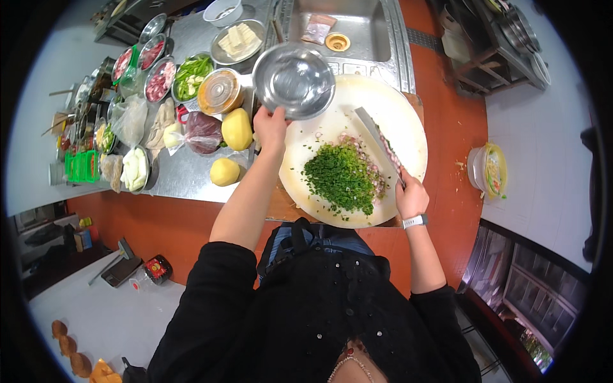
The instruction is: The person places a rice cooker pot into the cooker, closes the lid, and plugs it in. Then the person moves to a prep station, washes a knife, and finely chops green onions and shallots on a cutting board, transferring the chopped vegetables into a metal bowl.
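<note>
My left hand point(272, 127) grips the near rim of a shiny metal bowl point(293, 79), with nothing seen inside it. The bowl is over the far left edge of a round white cutting board point(397, 103). In my right hand point(413, 195) is the handle of a cleaver point(378, 139), its blade pointing away to the upper left. Bits of chopped food cling along the blade. On the board lies a heap of chopped green herbs point(335, 179), probably scallion. Chopped pinkish-purple pieces point(376, 177), perhaps shallot, fringe its right and far sides.
Left of the board, peeled potatoes point(236, 129), a bagged dark red item point(203, 132) and a lidded orange tub point(220, 91) crowd the steel counter point(184, 179). Bowls of green peppers point(192, 76) and meat point(160, 79) stand beyond. A sink point(359, 28) lies behind; a waste bin point(487, 170) stands right.
</note>
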